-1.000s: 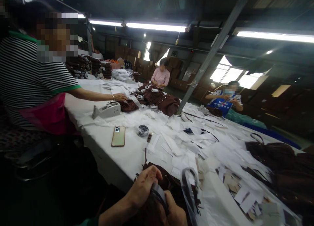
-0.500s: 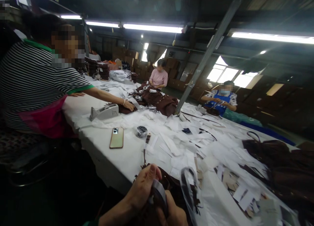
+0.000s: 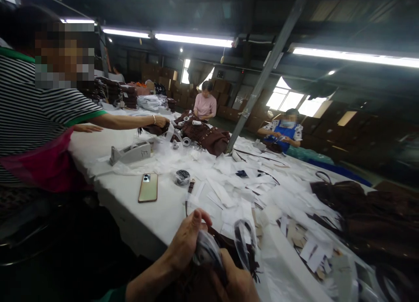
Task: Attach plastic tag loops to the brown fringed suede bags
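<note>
At the bottom of the view my left hand [image 3: 187,241] is closed, its thumb and fingers pinching a clear plastic wrapper [image 3: 205,249] over a dark brown bag [image 3: 225,243] at the table's near edge. My right hand [image 3: 234,280] is closed too, gripping the same wrapper and bag from below. A looped dark strap in clear plastic [image 3: 244,245] stands just right of my hands.
The long white table [image 3: 157,214] carries a phone [image 3: 148,187], a tape roll [image 3: 182,177], a tape dispenser [image 3: 131,152], scattered white paper slips [image 3: 248,193] and brown bags [image 3: 360,210]. A person in a striped shirt [image 3: 36,114] reaches across at left. Two other workers sit beyond.
The view has shifted left and down slightly. The striped-shirt person's hand lifted a dark piece farther back on the table. My hands keep working the wrapper in the same place.
</note>
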Action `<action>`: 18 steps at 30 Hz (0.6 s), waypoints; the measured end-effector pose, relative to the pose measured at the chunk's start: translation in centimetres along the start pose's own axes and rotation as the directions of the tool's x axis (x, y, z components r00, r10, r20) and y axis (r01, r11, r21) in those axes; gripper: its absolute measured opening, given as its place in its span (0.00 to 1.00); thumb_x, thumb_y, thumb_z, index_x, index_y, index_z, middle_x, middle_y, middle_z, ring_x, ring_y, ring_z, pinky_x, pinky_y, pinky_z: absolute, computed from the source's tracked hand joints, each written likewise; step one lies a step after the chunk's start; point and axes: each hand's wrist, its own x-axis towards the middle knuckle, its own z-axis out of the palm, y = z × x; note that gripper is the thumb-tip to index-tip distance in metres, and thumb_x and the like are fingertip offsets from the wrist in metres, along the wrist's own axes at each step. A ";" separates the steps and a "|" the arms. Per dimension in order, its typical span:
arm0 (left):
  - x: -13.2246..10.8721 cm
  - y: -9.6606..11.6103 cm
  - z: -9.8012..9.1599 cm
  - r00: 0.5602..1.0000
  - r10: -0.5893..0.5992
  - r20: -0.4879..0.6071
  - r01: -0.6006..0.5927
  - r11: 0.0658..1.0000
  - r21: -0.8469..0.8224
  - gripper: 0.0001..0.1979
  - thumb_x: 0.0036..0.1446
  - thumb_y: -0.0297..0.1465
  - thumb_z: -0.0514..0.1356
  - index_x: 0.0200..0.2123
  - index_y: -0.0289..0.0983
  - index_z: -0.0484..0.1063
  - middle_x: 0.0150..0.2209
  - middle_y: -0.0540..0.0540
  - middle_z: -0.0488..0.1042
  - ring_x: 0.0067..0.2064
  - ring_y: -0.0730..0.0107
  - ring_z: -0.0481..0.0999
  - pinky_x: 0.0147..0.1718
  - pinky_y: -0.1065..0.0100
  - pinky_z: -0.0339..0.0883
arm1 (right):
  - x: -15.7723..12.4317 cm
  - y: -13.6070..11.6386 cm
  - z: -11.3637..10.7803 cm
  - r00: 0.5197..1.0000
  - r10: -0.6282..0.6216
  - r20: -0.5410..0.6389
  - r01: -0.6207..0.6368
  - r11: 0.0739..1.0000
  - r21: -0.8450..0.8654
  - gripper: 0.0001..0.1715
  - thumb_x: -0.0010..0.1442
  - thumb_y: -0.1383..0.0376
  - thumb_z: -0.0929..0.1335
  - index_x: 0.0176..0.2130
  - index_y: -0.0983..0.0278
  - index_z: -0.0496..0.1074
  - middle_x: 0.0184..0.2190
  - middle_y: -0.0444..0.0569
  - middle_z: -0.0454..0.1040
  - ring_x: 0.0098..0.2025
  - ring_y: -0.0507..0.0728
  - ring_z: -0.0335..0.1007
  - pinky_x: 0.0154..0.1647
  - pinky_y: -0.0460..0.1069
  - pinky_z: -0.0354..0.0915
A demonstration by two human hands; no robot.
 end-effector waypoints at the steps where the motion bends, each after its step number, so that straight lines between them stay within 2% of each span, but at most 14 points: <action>1: -0.2 0.2 -0.4 0.993 0.027 0.112 -0.047 0.984 0.174 0.26 0.54 0.56 0.51 0.33 0.37 0.67 0.20 0.55 0.60 0.21 0.77 0.57 0.21 0.74 0.51 | -0.2 0.3 0.0 0.999 -0.025 0.034 0.026 0.999 -0.039 0.23 0.66 0.49 0.55 0.35 0.60 0.67 0.18 0.43 0.73 0.17 0.55 0.71 0.16 0.43 0.59; 3: -0.6 0.9 -1.0 0.960 0.018 0.280 -0.152 0.872 0.466 0.21 0.52 0.50 0.58 0.36 0.36 0.71 0.23 0.52 0.66 0.24 0.75 0.61 0.23 0.74 0.52 | -0.4 0.5 -0.1 0.993 -0.092 0.078 0.099 0.991 -0.093 0.21 0.65 0.50 0.56 0.37 0.60 0.69 0.22 0.45 0.75 0.19 0.55 0.73 0.16 0.44 0.58; 4: -0.7 1.2 -1.1 0.950 -0.007 0.313 -0.172 0.822 0.543 0.19 0.50 0.46 0.61 0.36 0.36 0.72 0.24 0.52 0.68 0.25 0.74 0.63 0.24 0.73 0.53 | -0.3 0.5 -0.3 0.988 -0.124 0.087 0.132 0.986 -0.102 0.21 0.65 0.50 0.56 0.38 0.60 0.69 0.24 0.46 0.76 0.21 0.55 0.74 0.16 0.44 0.59; 6: -0.6 1.6 -1.0 0.952 -0.032 0.303 -0.152 0.811 0.565 0.15 0.49 0.42 0.63 0.32 0.35 0.73 0.24 0.51 0.69 0.26 0.74 0.64 0.24 0.74 0.54 | 0.0 0.3 -1.0 0.984 -0.162 0.080 0.169 0.982 -0.088 0.23 0.65 0.49 0.56 0.41 0.60 0.69 0.27 0.47 0.78 0.24 0.56 0.75 0.18 0.44 0.60; 10: 0.3 0.5 -1.3 0.968 -0.001 0.252 -0.095 0.925 0.368 0.20 0.51 0.46 0.61 0.25 0.33 0.68 0.21 0.50 0.66 0.24 0.75 0.61 0.23 0.74 0.52 | 0.9 0.5 -3.0 0.987 -0.154 0.036 0.155 0.988 -0.018 0.25 0.63 0.45 0.58 0.43 0.60 0.68 0.27 0.44 0.78 0.26 0.55 0.76 0.22 0.44 0.64; 13: 0.8 -1.1 -2.1 0.972 0.038 0.230 -0.110 0.945 0.309 0.22 0.51 0.49 0.60 0.25 0.34 0.65 0.19 0.53 0.63 0.21 0.78 0.58 0.20 0.75 0.48 | 0.9 1.2 -3.6 0.982 -0.177 0.064 0.179 0.984 -0.020 0.23 0.64 0.47 0.57 0.42 0.59 0.69 0.28 0.43 0.78 0.27 0.53 0.77 0.23 0.42 0.65; 16: 0.9 -2.2 -2.3 0.984 0.076 0.159 -0.109 0.971 0.215 0.23 0.49 0.51 0.61 0.25 0.35 0.62 0.16 0.57 0.58 0.19 0.81 0.53 0.18 0.75 0.44 | 0.4 1.5 -2.4 0.981 -0.195 0.012 0.196 0.979 -0.060 0.26 0.65 0.47 0.55 0.43 0.61 0.70 0.32 0.47 0.80 0.29 0.54 0.78 0.25 0.42 0.67; 18: 0.9 -2.6 -1.5 0.997 0.071 0.038 -0.072 0.997 0.032 0.25 0.47 0.53 0.61 0.25 0.37 0.59 0.16 0.59 0.54 0.18 0.82 0.49 0.17 0.76 0.42 | 0.0 1.1 -0.8 0.986 -0.148 -0.083 0.143 0.988 -0.058 0.31 0.64 0.44 0.54 0.45 0.62 0.70 0.32 0.49 0.80 0.28 0.56 0.78 0.22 0.44 0.68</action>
